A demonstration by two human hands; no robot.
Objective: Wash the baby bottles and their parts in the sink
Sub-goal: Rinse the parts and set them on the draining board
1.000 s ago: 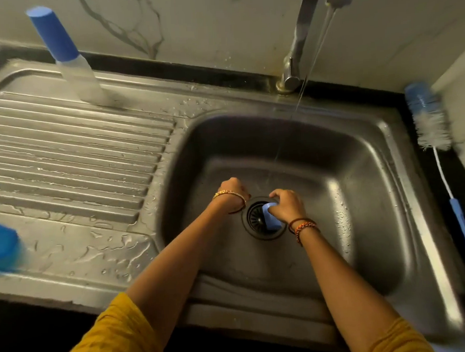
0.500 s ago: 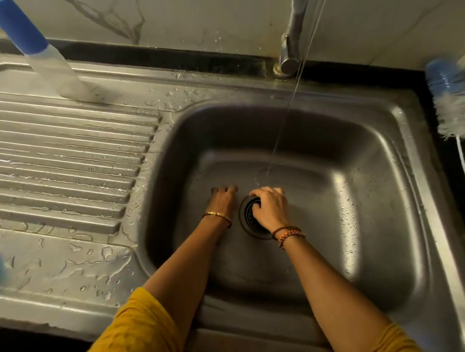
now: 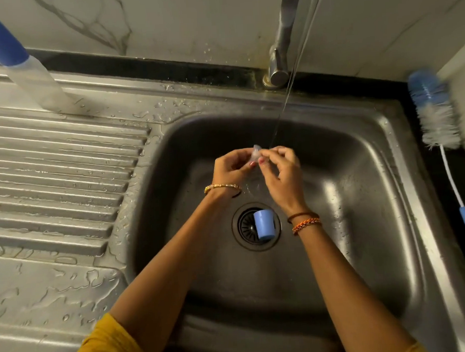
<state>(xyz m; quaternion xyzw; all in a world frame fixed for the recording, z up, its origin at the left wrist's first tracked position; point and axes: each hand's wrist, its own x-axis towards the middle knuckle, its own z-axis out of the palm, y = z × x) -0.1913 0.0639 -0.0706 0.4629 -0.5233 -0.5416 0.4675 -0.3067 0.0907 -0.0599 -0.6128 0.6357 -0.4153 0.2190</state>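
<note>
Both hands are raised above the sink basin (image 3: 361, 196), directly under the thin water stream (image 3: 284, 108) running from the tap (image 3: 281, 52). The left hand (image 3: 232, 166) and the right hand (image 3: 281, 170) meet at the fingertips and together pinch a small clear nipple (image 3: 256, 153) between curled fingers and thumbs. The nipple is held at the point where the stream lands; its outline is transparent and hard to trace.

A blue cap (image 3: 265, 225) lies on its side on the drain strainer (image 3: 246, 226) at the bottom of the basin, below and near the right wrist, apart from both hands.

On the far left of the ridged drainboard (image 3: 50, 172) stands a clear baby bottle (image 3: 36, 83) fitted with a blue cover, tilted in the wide-angle view. A bottle brush (image 3: 435, 114) with blue-and-white bristles and a blue handle lies on the dark counter along the right edge of the sink. Water droplets cover the drainboard's near section.
</note>
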